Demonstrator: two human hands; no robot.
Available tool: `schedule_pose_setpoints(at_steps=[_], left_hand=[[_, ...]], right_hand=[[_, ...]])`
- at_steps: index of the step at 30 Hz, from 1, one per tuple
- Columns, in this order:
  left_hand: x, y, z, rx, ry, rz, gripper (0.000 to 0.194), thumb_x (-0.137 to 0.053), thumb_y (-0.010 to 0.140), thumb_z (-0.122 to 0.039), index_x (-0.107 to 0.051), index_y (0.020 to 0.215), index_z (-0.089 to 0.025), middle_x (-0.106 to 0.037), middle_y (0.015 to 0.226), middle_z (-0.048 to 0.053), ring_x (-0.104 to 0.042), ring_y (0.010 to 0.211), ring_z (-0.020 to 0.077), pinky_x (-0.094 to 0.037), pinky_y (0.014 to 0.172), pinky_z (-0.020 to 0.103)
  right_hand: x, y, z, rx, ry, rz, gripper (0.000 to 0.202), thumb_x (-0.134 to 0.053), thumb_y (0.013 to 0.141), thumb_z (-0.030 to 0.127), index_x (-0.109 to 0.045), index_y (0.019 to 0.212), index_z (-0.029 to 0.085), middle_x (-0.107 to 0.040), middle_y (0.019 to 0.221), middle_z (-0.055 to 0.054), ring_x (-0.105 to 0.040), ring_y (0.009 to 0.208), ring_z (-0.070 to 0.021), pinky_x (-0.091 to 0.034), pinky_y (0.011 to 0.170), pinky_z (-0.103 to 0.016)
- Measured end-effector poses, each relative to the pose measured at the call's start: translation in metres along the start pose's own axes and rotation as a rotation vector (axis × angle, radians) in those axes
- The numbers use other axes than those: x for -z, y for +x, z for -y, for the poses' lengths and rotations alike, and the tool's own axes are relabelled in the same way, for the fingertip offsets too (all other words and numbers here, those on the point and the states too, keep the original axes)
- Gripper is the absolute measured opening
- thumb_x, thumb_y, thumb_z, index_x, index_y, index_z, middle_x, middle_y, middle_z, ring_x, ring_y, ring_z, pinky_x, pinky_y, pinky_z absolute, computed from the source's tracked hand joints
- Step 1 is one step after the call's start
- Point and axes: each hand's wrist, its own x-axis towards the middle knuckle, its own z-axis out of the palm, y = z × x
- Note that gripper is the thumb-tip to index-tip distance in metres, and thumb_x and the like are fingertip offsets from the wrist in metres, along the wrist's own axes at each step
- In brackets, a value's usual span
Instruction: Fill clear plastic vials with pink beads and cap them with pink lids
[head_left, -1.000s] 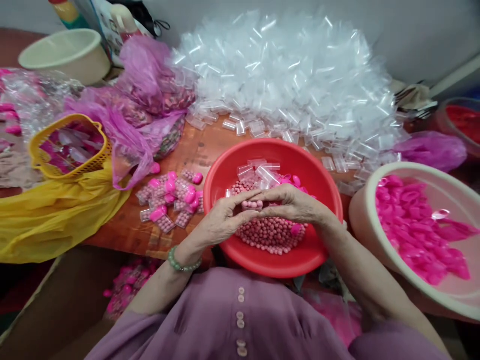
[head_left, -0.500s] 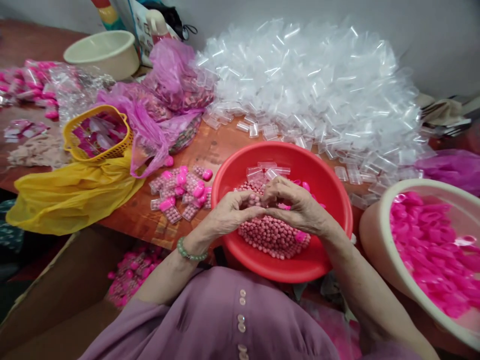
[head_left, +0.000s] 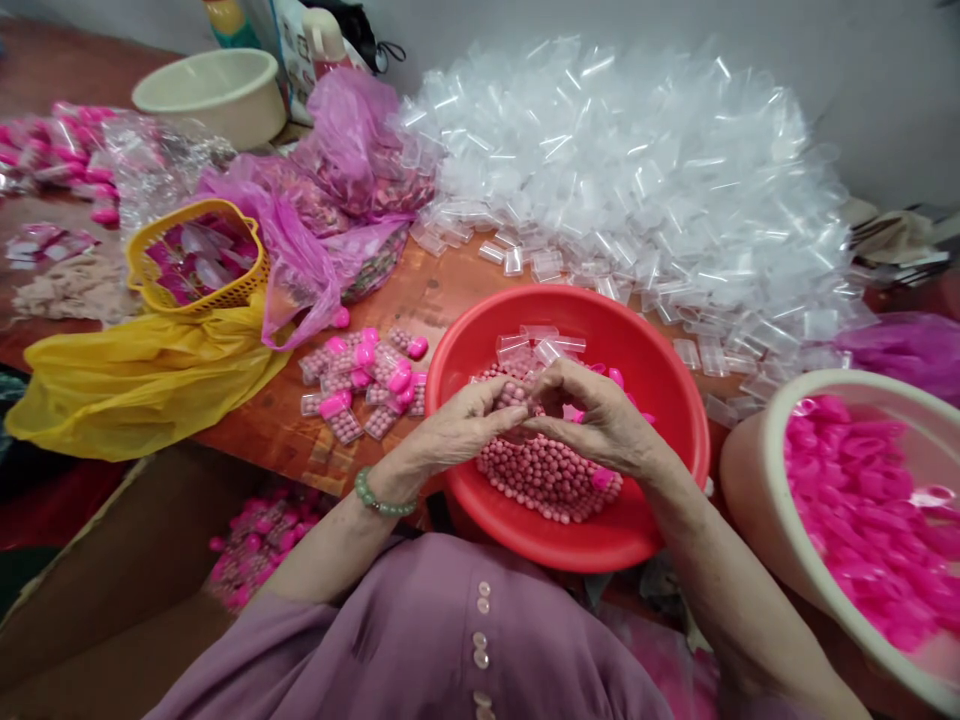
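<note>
Over the red basin [head_left: 555, 548] my two hands meet at the fingertips. My left hand [head_left: 469, 428], below a green bead bracelet [head_left: 384, 497], pinches a clear case filled with pink beads [head_left: 512, 396]. My right hand [head_left: 592, 415] is curled at the right end of that case, its thumb and fingers bent inward; whatever lies between its fingertips is too small to make out. Loose pink beads [head_left: 547, 475] fill the basin's bottom, with clear empty cases [head_left: 551, 345] at the far side and bright pink caps [head_left: 604, 478] at the right.
Filled cases with pink caps [head_left: 364, 375] lie left of the basin. Behind it rises a heap of clear cases [head_left: 622, 180]. A cream tub [head_left: 757, 440] of pink parts stands right. A yellow basket [head_left: 199, 300] and yellow bag [head_left: 142, 380] are left.
The view has shifted slightly. My fingers have moved a little apart at the tips, and more of the bead-filled case shows in my left hand.
</note>
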Motion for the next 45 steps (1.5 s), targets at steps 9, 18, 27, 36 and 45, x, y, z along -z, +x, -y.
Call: schedule_pose_setpoints(at_steps=[9, 18, 27, 36, 45], left_hand=[[-0.002, 0.0, -0.002, -0.065, -0.054, -0.06, 0.02, -0.073, 0.077, -0.02, -0.069, 0.096, -0.015, -0.067, 0.09, 0.003, -0.06, 0.087, 0.0133, -0.047, 0.084, 0.026], [0.001, 0.003, 0.002, -0.105, -0.105, -0.047, 0.02, -0.076, 0.075, -0.022, -0.072, 0.092, -0.015, -0.07, 0.088, 0.004, -0.065, 0.088, 0.015, -0.05, 0.088, 0.03], [-0.001, 0.001, -0.001, -0.087, -0.051, -0.042, 0.015, -0.07, 0.078, -0.022, -0.068, 0.091, -0.015, -0.067, 0.086, 0.002, -0.062, 0.087, 0.0148, -0.048, 0.085, 0.028], [0.002, 0.001, -0.002, -0.064, 0.019, -0.009, 0.02, -0.067, 0.083, -0.025, -0.067, 0.099, -0.014, -0.066, 0.091, 0.004, -0.059, 0.086, 0.0151, -0.046, 0.083, 0.029], [0.007, 0.001, 0.002, -0.11, -0.289, -0.036, 0.028, -0.071, 0.083, -0.029, -0.068, 0.109, -0.018, -0.071, 0.098, 0.006, -0.066, 0.094, 0.0165, -0.049, 0.091, 0.032]], right_hand=[[0.003, -0.004, 0.002, 0.062, -0.105, -0.112, 0.06, -0.072, 0.079, 0.055, -0.053, 0.125, 0.022, -0.06, 0.12, -0.012, -0.06, 0.109, -0.0249, -0.053, 0.089, -0.041], [-0.011, -0.008, 0.007, 0.255, -0.297, -0.237, 0.096, -0.061, 0.082, 0.064, -0.014, 0.157, 0.027, -0.02, 0.163, -0.012, -0.022, 0.15, -0.0337, -0.028, 0.119, -0.056], [-0.014, -0.006, 0.009, 0.307, -0.444, -0.252, 0.093, -0.056, 0.083, 0.068, -0.019, 0.157, 0.026, -0.039, 0.155, -0.013, -0.032, 0.146, -0.0347, -0.034, 0.115, -0.058], [-0.002, 0.002, 0.004, 0.228, -0.265, -0.102, 0.067, -0.056, 0.091, 0.054, -0.041, 0.148, 0.023, -0.049, 0.149, -0.014, -0.046, 0.138, -0.0277, -0.041, 0.112, -0.049], [0.026, 0.003, 0.005, -0.096, -0.026, -0.434, 0.031, -0.049, 0.097, 0.043, -0.07, 0.113, 0.026, -0.073, 0.116, -0.004, -0.067, 0.109, -0.0209, -0.052, 0.099, -0.04]])
